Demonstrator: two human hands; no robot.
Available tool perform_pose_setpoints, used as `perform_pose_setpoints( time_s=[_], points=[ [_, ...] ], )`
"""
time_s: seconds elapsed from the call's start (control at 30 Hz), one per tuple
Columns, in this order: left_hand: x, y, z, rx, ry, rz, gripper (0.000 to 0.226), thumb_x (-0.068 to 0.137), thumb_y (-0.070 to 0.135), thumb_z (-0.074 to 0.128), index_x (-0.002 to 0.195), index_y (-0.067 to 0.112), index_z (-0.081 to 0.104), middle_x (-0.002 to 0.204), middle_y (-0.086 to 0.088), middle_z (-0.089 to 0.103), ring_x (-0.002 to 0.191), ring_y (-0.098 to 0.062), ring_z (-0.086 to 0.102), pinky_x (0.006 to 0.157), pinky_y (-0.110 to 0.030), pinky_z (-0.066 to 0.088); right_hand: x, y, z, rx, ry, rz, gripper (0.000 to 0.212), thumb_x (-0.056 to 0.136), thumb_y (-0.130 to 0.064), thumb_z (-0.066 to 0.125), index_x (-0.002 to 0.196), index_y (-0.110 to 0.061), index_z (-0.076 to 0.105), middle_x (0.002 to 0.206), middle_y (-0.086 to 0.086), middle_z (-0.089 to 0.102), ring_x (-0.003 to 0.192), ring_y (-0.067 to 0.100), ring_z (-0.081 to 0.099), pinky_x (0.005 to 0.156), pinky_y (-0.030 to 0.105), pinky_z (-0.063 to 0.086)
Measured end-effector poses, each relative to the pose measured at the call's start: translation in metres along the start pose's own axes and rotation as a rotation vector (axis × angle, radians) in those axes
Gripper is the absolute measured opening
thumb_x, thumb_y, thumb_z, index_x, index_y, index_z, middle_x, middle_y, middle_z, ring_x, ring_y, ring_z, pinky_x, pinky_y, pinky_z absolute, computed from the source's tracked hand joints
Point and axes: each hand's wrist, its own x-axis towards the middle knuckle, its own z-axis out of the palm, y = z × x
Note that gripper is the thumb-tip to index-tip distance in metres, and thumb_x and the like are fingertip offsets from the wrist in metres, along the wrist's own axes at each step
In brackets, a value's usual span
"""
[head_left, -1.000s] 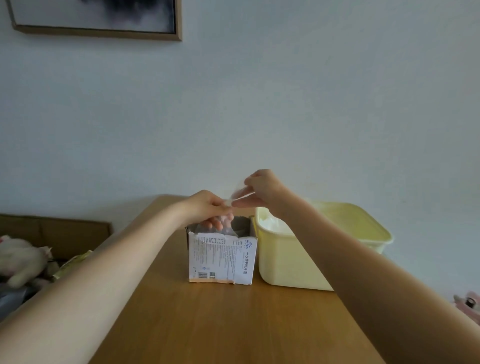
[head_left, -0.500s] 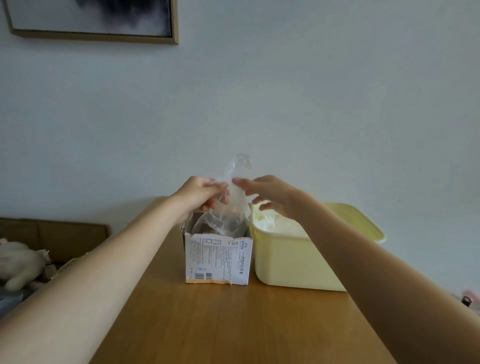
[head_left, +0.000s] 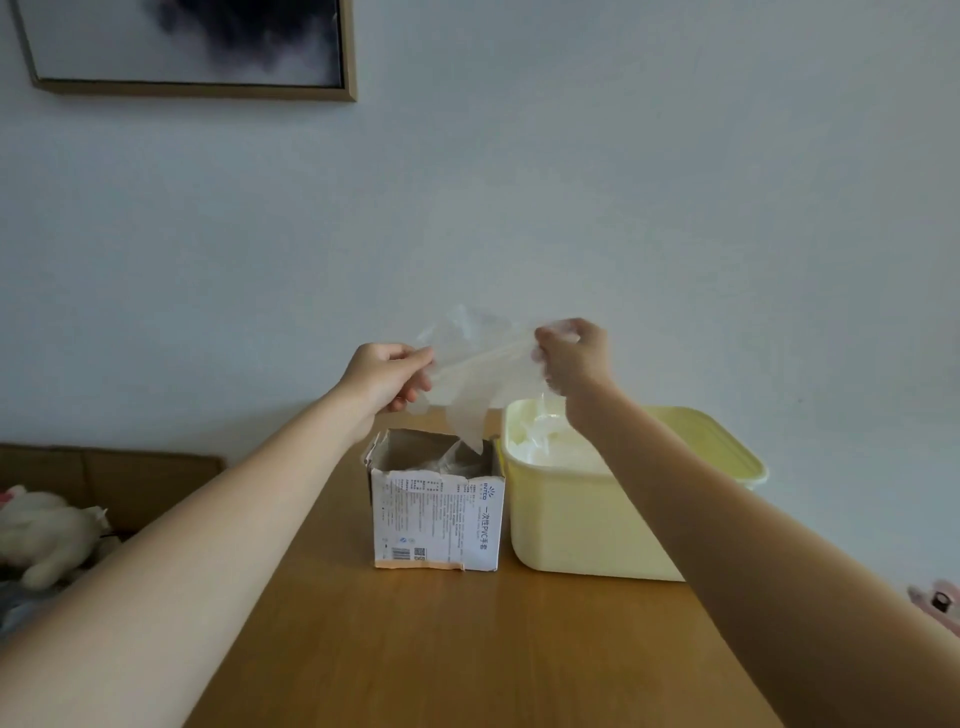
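My left hand and right hand each pinch one side of a thin clear glove, fingers curled onto the film, so it hangs stretched between them in the air above the far end of the surface. Its lowest tip dips toward the torn-open top of a small cardboard box, which stands upright near the far edge of the surface, printed side facing me. Just beside the box, toward the far right corner, sits a pale yellow tub with white, crumpled material showing inside; whether the box and the tub touch I cannot tell. The surface is light brown wood with a fine grain, running from me toward a plain pale wall. High on that wall, above the far left corner, hangs a picture in a narrow wooden frame. Past the left edge, lower down, lies a white plush toy in front of a brown backing. Beyond the right edge a small pink object shows, too small to make out.
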Motion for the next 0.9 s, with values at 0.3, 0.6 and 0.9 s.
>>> perform_pose_setpoints(
  time_s=[0.3, 0.6, 0.9],
  points=[
    [0.021, 0.007, 0.042, 0.483, 0.245, 0.132, 0.02, 0.095, 0.02, 0.049, 0.111, 0.009, 0.054, 0.104, -0.007, 0.058, 0.091, -0.027, 0.063, 0.077, -0.033, 0.049, 0.029, 0.019, -0.091, -0.302, 0.131, -0.008, 0.005, 0.087, -0.007, 0.059, 0.089, -0.01, 0.055, 0.058, 0.004, 0.045, 0.041, 0.014, 0.033, 0.029, 0.009, 0.02],
    [0.007, 0.011, 0.131, 1.054, -0.663, 0.35, 0.074, 0.087, 0.032, 0.064, 0.147, 0.023, 0.022, 0.137, -0.011, 0.043, 0.112, -0.023, 0.052, 0.094, -0.028, 0.039, 0.032, 0.039, -0.134, -1.166, -0.037, -0.155, 0.031, 0.089, -0.021, 0.06, 0.117, -0.01, 0.054, 0.106, 0.016, 0.061, 0.092, 0.031, 0.059, 0.067, 0.028, 0.041],
    [0.03, -0.007, 0.162, 1.099, -0.758, 0.036, 0.077, 0.092, 0.013, 0.054, 0.15, 0.03, 0.007, 0.131, -0.016, 0.05, 0.066, -0.017, 0.057, 0.059, -0.027, 0.051, 0.026, 0.034, -0.112, -1.748, -0.159, -0.655, 0.028, 0.092, -0.025, 0.054, 0.118, -0.014, 0.053, 0.127, 0.008, 0.042, 0.117, 0.027, 0.038, 0.092, 0.036, 0.035]
  ],
)
